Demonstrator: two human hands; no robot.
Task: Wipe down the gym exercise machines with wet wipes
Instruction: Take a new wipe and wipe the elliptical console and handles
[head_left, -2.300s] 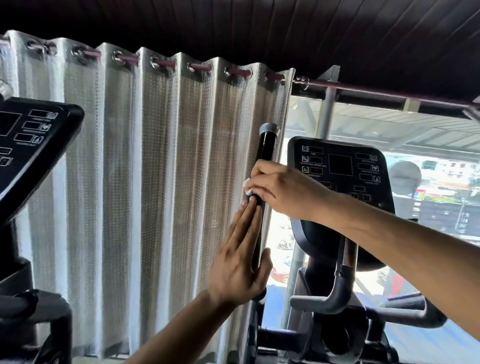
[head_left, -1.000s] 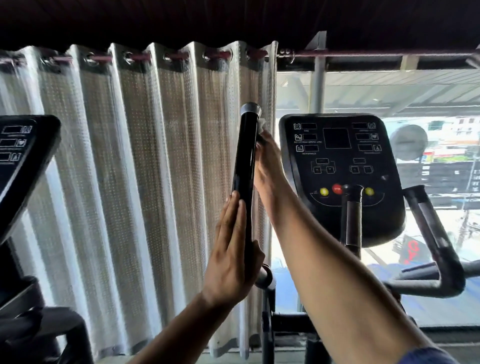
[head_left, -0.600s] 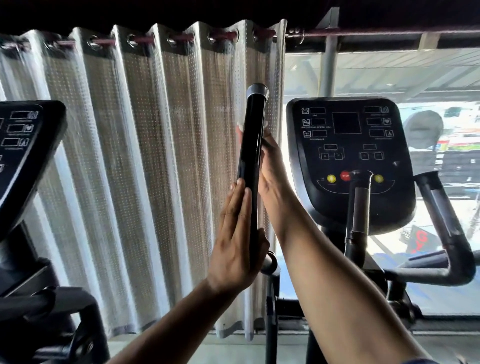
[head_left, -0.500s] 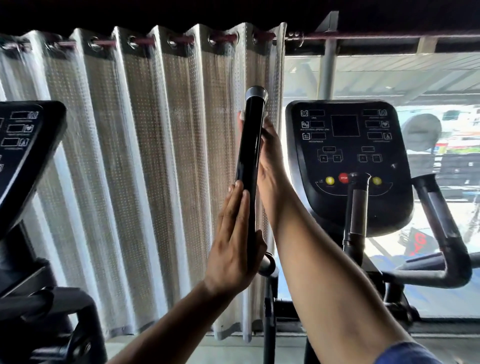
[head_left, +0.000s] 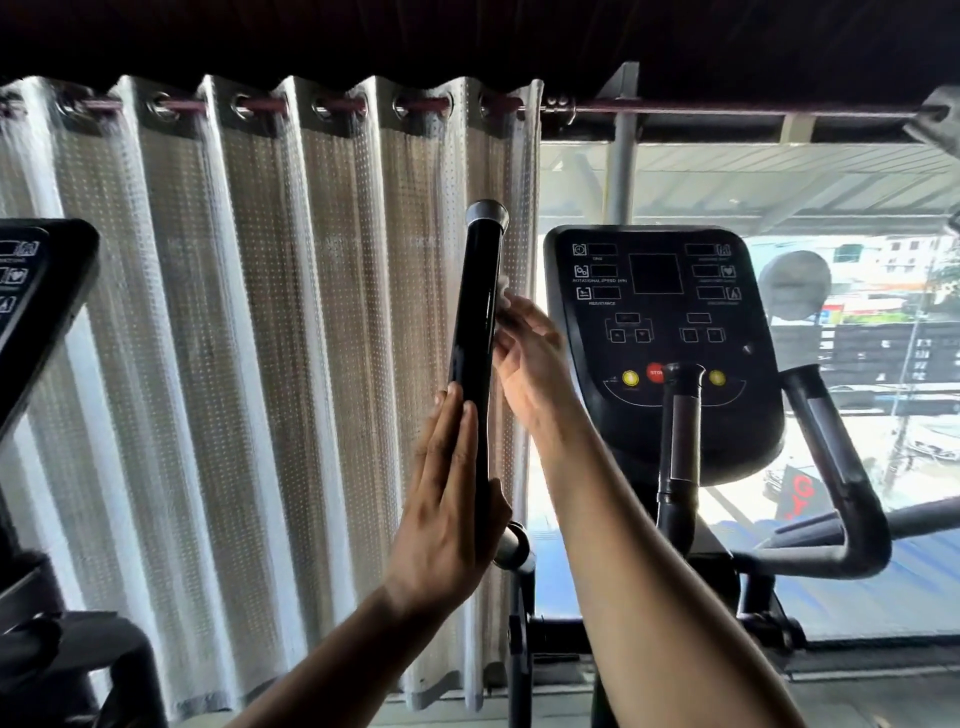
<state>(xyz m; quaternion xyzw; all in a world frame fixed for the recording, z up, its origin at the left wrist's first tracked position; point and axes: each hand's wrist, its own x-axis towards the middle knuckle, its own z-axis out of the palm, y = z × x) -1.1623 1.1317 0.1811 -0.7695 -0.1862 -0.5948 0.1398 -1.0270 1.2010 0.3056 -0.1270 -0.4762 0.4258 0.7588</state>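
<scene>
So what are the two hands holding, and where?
The left hand presses flat on the black upright handlebar's lower part. The right hand pinches a white wet wipe against its upper part.

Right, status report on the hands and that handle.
Left hand flat on the black handle, steadying. Right hand beside the handle's far side, wipe at fingertips. Nothing in the way.

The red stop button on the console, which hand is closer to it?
Right. The right hand is just left of the stop button, on the handlebar's near side; the left hand presses the bar lower, farther left.
</scene>
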